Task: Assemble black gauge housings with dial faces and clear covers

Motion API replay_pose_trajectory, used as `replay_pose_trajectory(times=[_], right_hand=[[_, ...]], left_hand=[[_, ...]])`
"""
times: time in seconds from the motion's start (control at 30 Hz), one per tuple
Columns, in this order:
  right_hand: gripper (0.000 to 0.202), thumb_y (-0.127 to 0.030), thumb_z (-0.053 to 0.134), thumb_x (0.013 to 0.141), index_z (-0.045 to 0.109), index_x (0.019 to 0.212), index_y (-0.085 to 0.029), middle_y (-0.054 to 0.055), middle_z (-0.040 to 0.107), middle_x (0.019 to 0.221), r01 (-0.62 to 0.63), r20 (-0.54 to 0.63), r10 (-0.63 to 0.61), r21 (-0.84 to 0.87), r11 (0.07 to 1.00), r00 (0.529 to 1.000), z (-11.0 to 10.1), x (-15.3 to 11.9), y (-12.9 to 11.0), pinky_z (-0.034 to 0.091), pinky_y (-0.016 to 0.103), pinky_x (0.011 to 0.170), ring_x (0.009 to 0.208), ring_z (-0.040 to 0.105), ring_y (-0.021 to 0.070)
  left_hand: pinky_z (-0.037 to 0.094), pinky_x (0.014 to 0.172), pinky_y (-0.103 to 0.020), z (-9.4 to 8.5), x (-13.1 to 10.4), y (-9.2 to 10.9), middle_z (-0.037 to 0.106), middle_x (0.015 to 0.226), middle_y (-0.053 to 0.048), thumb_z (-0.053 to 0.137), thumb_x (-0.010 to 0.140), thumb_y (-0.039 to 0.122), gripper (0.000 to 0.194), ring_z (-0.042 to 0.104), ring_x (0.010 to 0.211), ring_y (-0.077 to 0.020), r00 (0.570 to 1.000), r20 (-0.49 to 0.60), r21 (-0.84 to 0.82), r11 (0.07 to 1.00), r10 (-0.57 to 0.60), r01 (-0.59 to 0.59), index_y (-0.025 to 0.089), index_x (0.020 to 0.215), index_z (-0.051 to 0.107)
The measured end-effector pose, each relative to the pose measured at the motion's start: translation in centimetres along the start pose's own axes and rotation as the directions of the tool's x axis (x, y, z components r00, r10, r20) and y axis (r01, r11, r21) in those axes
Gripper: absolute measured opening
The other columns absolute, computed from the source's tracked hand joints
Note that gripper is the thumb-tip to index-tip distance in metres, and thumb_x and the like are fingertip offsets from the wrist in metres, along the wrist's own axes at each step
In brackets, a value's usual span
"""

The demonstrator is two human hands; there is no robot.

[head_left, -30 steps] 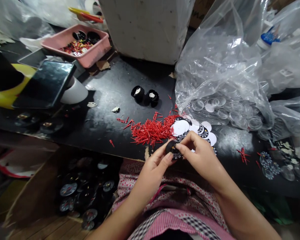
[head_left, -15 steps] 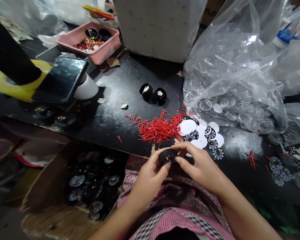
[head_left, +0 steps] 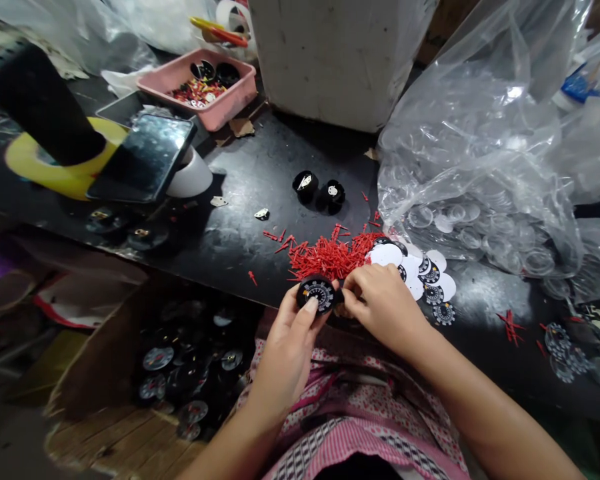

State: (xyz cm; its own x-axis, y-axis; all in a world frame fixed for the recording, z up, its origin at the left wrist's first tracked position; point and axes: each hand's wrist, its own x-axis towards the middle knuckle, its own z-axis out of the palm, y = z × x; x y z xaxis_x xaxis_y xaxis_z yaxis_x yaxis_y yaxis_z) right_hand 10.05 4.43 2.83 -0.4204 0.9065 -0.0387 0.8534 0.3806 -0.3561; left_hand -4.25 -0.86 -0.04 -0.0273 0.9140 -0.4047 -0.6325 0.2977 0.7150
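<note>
My left hand (head_left: 286, 347) grips a small round black gauge (head_left: 324, 287) by its rim. Its printed dial faces up, and my thumb rests on the face. Just right of the gauge, my right hand (head_left: 387, 303) has thumb and fingers pinched together; whatever lies between them is hidden. Beyond both hands spreads a heap of small red pointers (head_left: 325, 253). Round paper dials, some white side up (head_left: 386, 254) and some printed black (head_left: 434, 294), overlap beside the heap. Two black cups (head_left: 331, 197) with pale metal pieces inside stand farther back.
A clear plastic bag (head_left: 465, 153) of transparent round covers fills the right back. At left are a phone (head_left: 147, 157), a yellow tape roll (head_left: 25, 163) and a pink tray (head_left: 220, 120) of small parts. Below the table edge, a cardboard box (head_left: 95, 353) holds several gauges.
My left hand has turned the gauge so its dial shows upward and moved it slightly left and up. My right hand has drawn its fingers together beside it. The view has shifted slightly.
</note>
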Motion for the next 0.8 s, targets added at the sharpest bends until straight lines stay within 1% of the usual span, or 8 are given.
replay_pose_trajectory(times=[0.1, 0.2, 0.27, 0.3, 0.37, 0.47, 0.63, 0.8], right_hand=[[0.010, -0.023, 0.058, 0.090, 0.061, 0.082, -0.018, 0.005, 0.068, 0.082, -0.082, -0.051, 0.095, 0.224, 0.971, 0.994, -0.2, -0.9, 0.1, 0.036, 0.037, 0.076, 0.078, 0.058, 0.0197], [0.013, -0.029, 0.059, 0.090, 0.062, 0.081, -0.020, 0.001, 0.067, 0.078, -0.197, 0.019, 0.217, 0.505, 0.840, 0.976, -0.6, -1.6, 0.3, 0.041, 0.032, 0.068, 0.072, 0.058, 0.0166], [0.016, -0.031, 0.060, 0.090, 0.061, 0.079, -0.021, 0.000, 0.066, 0.076, -0.202, 0.026, 0.235, 0.607, 0.768, 0.972, -1.1, -2.0, 0.4, 0.042, 0.030, 0.065, 0.070, 0.058, 0.0155], [0.016, -0.031, 0.061, 0.090, 0.061, 0.078, -0.021, 0.000, 0.066, 0.076, -0.175, -0.004, 0.225, 0.619, 0.766, 0.974, -1.3, -2.2, 0.3, 0.043, 0.031, 0.067, 0.071, 0.058, 0.0155], [0.013, -0.029, 0.060, 0.091, 0.062, 0.080, -0.021, 0.000, 0.067, 0.078, -0.077, -0.096, 0.161, 0.577, 0.813, 0.982, -1.7, -2.5, 0.0, 0.042, 0.033, 0.073, 0.075, 0.059, 0.0161], [0.011, -0.023, 0.056, 0.094, 0.062, 0.086, -0.020, 0.002, 0.067, 0.083, 0.009, -0.156, 0.067, 0.441, 0.897, 0.985, -2.0, -2.7, -0.5, 0.038, 0.036, 0.078, 0.080, 0.058, 0.0177], [0.012, -0.021, 0.055, 0.094, 0.060, 0.083, -0.020, 0.002, 0.064, 0.081, -0.054, -0.105, 0.100, 0.369, 0.928, 0.989, -2.2, -2.8, -0.6, 0.035, 0.036, 0.074, 0.078, 0.055, 0.0180], [0.014, -0.022, 0.054, 0.095, 0.057, 0.081, -0.020, 0.002, 0.063, 0.080, -0.072, -0.099, 0.118, 0.382, 0.921, 0.988, -2.2, -3.1, -0.3, 0.034, 0.036, 0.073, 0.076, 0.054, 0.0179]], left_hand=[[0.046, 0.107, -0.041, 0.7, 0.0, -0.2, 0.071, 0.119, -0.006, 0.061, 0.090, 0.030, 0.022, 0.062, 0.119, -0.0235, 1.000, 0.016, -0.005, 1.000, 0.022, -0.022, 0.024, 0.112, 0.061], [0.045, 0.108, -0.041, 1.0, -0.3, 0.0, 0.073, 0.113, -0.005, 0.061, 0.091, 0.031, 0.020, 0.063, 0.120, -0.0229, 0.997, 0.051, -0.039, 0.998, 0.053, -0.051, 0.026, 0.110, 0.063], [0.045, 0.108, -0.041, 1.1, -0.4, 0.2, 0.074, 0.112, -0.004, 0.062, 0.090, 0.032, 0.027, 0.063, 0.119, -0.0228, 0.997, 0.061, -0.053, 0.997, 0.057, -0.054, 0.030, 0.117, 0.061], [0.046, 0.107, -0.041, 1.1, -0.3, 0.3, 0.073, 0.113, -0.003, 0.062, 0.090, 0.032, 0.034, 0.064, 0.118, -0.0230, 0.997, 0.045, -0.047, 0.997, 0.060, -0.058, 0.032, 0.123, 0.058], [0.048, 0.104, -0.042, 1.2, 0.0, 0.3, 0.071, 0.118, -0.003, 0.062, 0.089, 0.034, 0.046, 0.065, 0.116, -0.0234, 0.999, 0.008, -0.002, 0.999, 0.054, -0.054, 0.036, 0.134, 0.051], [0.048, 0.103, -0.040, 1.5, 0.6, -0.4, 0.067, 0.124, -0.004, 0.064, 0.087, 0.034, 0.045, 0.063, 0.116, -0.0239, 1.000, 0.028, 0.129, 0.991, 0.015, -0.019, 0.032, 0.132, 0.054], [0.044, 0.104, -0.035, 1.6, 0.6, -1.4, 0.066, 0.124, -0.002, 0.063, 0.089, 0.033, 0.029, 0.061, 0.115, -0.0205, 0.994, 0.104, 0.231, 0.972, 0.018, -0.041, 0.029, 0.117, 0.063], [0.047, 0.096, -0.030, 1.6, 0.2, -0.8, 0.070, 0.110, 0.000, 0.064, 0.089, 0.031, 0.024, 0.064, 0.105, -0.0180, 0.988, 0.133, 0.356, 0.926, 0.082, -0.125, 0.027, 0.112, 0.063]])
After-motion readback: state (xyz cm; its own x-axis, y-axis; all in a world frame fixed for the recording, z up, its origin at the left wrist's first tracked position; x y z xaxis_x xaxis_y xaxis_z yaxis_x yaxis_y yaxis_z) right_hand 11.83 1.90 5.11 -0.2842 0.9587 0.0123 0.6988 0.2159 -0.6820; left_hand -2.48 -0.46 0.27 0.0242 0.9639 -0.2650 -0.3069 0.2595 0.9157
